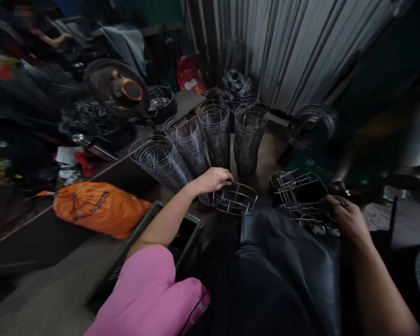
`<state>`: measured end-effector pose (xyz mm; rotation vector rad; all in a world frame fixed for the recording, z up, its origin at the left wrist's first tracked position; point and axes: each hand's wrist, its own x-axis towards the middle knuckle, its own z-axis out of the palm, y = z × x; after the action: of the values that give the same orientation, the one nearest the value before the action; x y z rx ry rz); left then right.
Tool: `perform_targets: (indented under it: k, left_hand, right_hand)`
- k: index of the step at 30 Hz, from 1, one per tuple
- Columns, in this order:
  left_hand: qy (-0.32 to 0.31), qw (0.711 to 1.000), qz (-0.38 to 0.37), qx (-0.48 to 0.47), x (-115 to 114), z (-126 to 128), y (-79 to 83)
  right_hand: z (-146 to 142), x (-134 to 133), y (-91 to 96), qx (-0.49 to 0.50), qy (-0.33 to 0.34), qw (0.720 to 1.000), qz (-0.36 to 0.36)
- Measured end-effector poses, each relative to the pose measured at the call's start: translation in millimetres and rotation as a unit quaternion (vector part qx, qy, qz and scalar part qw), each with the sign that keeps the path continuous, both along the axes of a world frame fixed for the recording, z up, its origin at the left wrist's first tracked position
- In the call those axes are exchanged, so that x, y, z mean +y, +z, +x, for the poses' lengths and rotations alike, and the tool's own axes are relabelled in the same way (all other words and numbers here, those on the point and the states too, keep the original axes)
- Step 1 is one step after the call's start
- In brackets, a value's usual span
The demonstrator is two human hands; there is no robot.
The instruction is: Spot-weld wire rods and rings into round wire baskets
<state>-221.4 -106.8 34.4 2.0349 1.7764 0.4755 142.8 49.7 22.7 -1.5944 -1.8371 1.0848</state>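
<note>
My left hand (213, 180) is closed on the rim of a round wire basket (238, 199), just past the edge of the dark apron (283, 242) on my lap. Out to the right, my right hand (348, 215) has its fingers bent around the edge of a wire frame (301, 189) with crossed bars. Beyond my left hand stand several tall stacks of nested wire baskets, among them a leaning stack (164, 161) and an upright stack (215, 133).
An orange bag (98, 207) lies at the left beside a dark green crate (196, 223). A fan (122, 88) stands behind it. Coiled wire (237, 83) sits at the back near the corrugated metal wall (266, 46). At the upper left is another person's arm (56, 41).
</note>
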Motion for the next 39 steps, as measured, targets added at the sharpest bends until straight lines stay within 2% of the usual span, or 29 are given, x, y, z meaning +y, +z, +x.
perform_targets:
  k: [4,8,11,14,16,18,20,22,24,26,27,28,30,32,35,37,39]
  left_hand:
    - [0.124,0.989,-0.082,0.011,-7.8,-40.1,-71.5]
    - [0.225,0.969,-0.098,0.029,-8.2,-58.9,-137.4]
    - [0.283,0.951,-0.116,0.035,-17.8,-52.3,-178.8]
    - [0.307,0.937,-0.163,0.02,-33.5,-33.6,-214.5]
    - [0.314,0.929,-0.195,0.002,-41.7,-20.9,-232.5]
    - [0.322,0.923,-0.21,-0.018,-43.1,-10.7,-242.9]
    - [0.324,0.924,-0.2,-0.04,-35.1,-2.1,-243.1]
    - [0.306,0.935,-0.168,-0.066,-18.3,9.4,-231.0]
    - [0.263,0.953,-0.122,-0.089,2.1,29.4,-206.1]
    - [0.211,0.965,-0.043,-0.151,17.8,59.4,-171.6]
    - [0.191,0.955,0.02,-0.227,21.9,76.4,-152.9]
    - [0.166,0.931,0.076,-0.314,23.5,93.2,-135.0]
    - [0.111,0.875,0.128,-0.454,21.5,122.5,-105.8]
    - [0.071,0.842,0.087,-0.527,18.5,145.1,-90.4]
    - [0.039,0.828,-0.071,-0.556,19.5,171.9,-91.0]
    - [0.049,0.828,-0.137,-0.541,23.3,186.5,-98.5]
    - [0.067,0.834,-0.151,-0.526,27.0,197.2,-105.1]
  right_hand:
    - [-19.6,-1.0,3.1,-0.044,0.01,0.999,-0.001]
    - [-29.4,-0.9,6.0,-0.08,0.022,0.997,-0.003]
    - [-32.2,-2.8,5.8,-0.091,0.014,0.996,-0.011]
    - [-33.3,-5.7,4.6,-0.09,0.011,0.996,-0.024]
    - [-33.7,-8.6,5.0,-0.096,0.014,0.995,-0.024]
    - [-33.4,-12.1,7.9,-0.107,0.028,0.994,-0.013]
    - [-31.5,-16.6,14.0,-0.114,0.05,0.992,0.006]
    - [-26.5,-23.2,22.3,-0.107,0.07,0.992,0.024]
    - [-17.2,-34.1,29.6,-0.078,0.076,0.994,0.029]
    - [-3.9,-50.2,30.7,-0.016,0.047,0.999,0.016]
    - [3.6,-59.8,27.4,0.026,0.014,1.0,0.004]
    - [11.4,-70.1,21.1,0.073,-0.026,0.997,-0.016]
    - [27.1,-91.4,0.3,0.141,-0.113,0.981,-0.066]
    - [43.0,-112.4,-27.0,0.113,-0.133,0.977,-0.119]
    - [71.3,-136.4,-61.6,-0.022,-0.103,0.986,-0.125]
    - [99.1,-138.9,-70.1,-0.087,-0.116,0.986,-0.085]
    - [136.8,-126.4,-65.7,-0.141,-0.165,0.976,-0.026]
